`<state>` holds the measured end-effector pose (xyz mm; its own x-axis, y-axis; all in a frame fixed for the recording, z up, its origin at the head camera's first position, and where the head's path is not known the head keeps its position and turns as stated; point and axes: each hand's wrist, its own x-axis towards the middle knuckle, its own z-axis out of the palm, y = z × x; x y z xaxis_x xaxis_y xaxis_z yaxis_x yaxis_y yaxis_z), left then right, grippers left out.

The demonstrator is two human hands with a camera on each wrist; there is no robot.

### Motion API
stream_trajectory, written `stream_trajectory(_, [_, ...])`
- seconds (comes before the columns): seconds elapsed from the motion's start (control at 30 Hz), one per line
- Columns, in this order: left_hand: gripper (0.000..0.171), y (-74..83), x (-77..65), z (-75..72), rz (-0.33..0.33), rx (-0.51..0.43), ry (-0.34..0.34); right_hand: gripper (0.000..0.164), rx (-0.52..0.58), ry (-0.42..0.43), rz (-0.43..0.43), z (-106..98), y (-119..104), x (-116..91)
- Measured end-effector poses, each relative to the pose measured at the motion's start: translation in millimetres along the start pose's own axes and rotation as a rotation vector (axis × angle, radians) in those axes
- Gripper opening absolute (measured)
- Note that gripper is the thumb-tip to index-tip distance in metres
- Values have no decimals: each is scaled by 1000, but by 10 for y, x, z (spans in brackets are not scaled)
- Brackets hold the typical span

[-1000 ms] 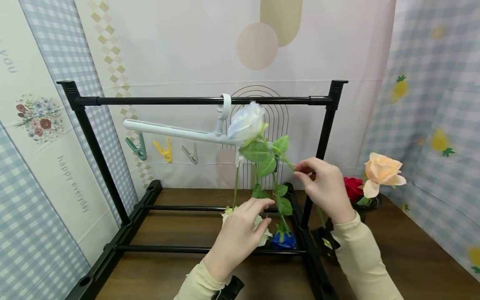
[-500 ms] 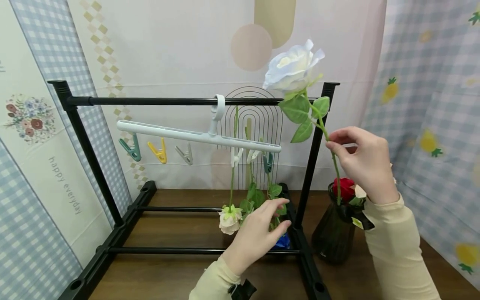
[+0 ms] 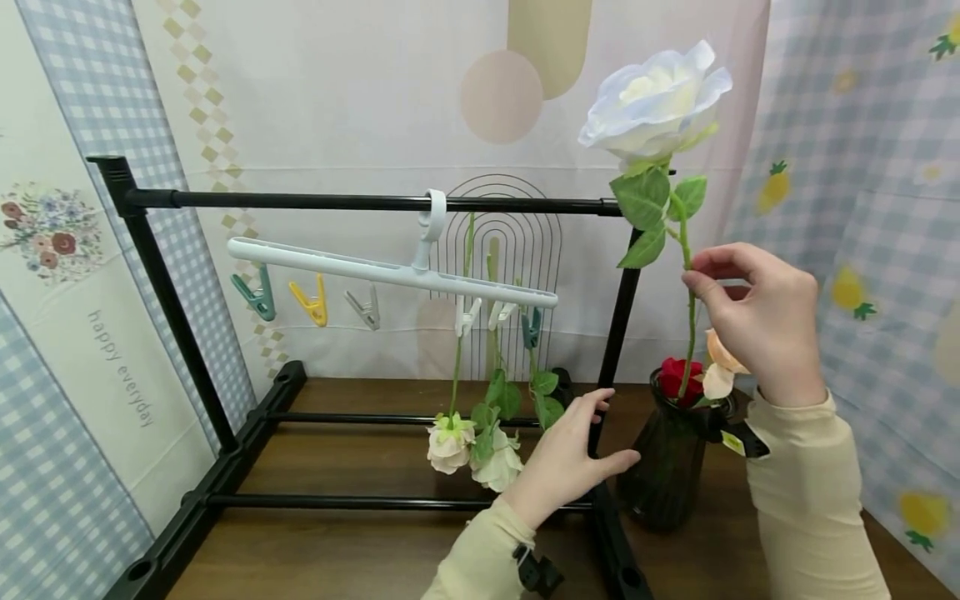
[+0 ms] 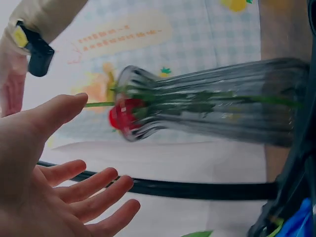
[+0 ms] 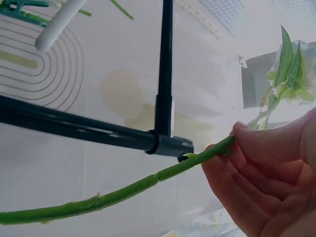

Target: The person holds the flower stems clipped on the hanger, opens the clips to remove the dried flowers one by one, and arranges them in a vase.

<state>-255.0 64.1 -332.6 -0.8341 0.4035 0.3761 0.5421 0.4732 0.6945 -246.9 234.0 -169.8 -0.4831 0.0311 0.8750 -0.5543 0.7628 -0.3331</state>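
My right hand (image 3: 768,317) pinches the green stem of a pale blue-white rose (image 3: 660,104) between thumb and fingers, the bloom upright above it. The lower stem (image 5: 98,202) runs down to the mouth of a dark ribbed glass vase (image 3: 663,475); I cannot tell how far in its end reaches. A red rose (image 4: 127,114) and a peach rose (image 3: 720,367), partly hidden by my right hand, stand in the vase. My left hand (image 3: 566,458) is held out beside the vase with fingers spread and nothing in them; a gap shows between it and the glass.
A black rack (image 3: 315,202) carries a light-blue clip hanger (image 3: 390,273). Two pale roses, one a cream rose (image 3: 450,446), hang head-down from its right-hand clips; a blue bloom (image 4: 301,222) hangs behind my left hand. Its left-hand clips, including a yellow clip (image 3: 311,302), hold nothing.
My right hand has carried the pale blue-white rose from in front of the hanger rightward and up, over the vase. My left hand has moved right, from the hanging flowers toward the vase.
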Motion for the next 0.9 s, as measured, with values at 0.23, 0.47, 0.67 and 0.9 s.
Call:
stream_trajectory(0.23, [80, -50, 111, 279, -78, -43, 15, 16, 7, -43, 73, -20, 133, -72])
stream_trajectory(0.47, [83, -93, 211, 455, -129, -104, 9, 23, -16, -107, 112, -17, 261, -167])
stream_trajectory(0.67, [83, -111, 259, 626, -166, -93, -22, 21, -51, -150, 91, 44, 390, -298])
stream_trajectory(0.9, [80, -140, 305, 749, -150, -8, -49, 13, -115, -168, 75, 95, 496, -448])
